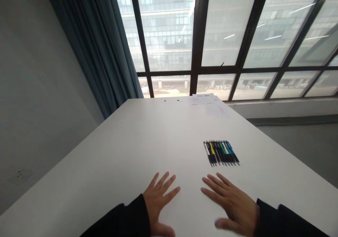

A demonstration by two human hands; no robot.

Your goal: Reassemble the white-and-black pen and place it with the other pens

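Several pens lie side by side in a tight row on the white table, right of centre. Their barrels are white, yellow, black, green and blue, with dark grips and silvery tips toward me. My left hand is at the near middle of the table, palm down, fingers spread, holding nothing. Just below the row of pens, my right hand is also stretched out with its fingers apart and nothing in them. It does not touch the pens. Whether either palm rests on the tabletop I cannot tell.
Papers lie at the table's far right end. Two small dark spots show near the far edge. Beyond stand large windows, with a blue curtain on the left. A wall socket is at the lower left.
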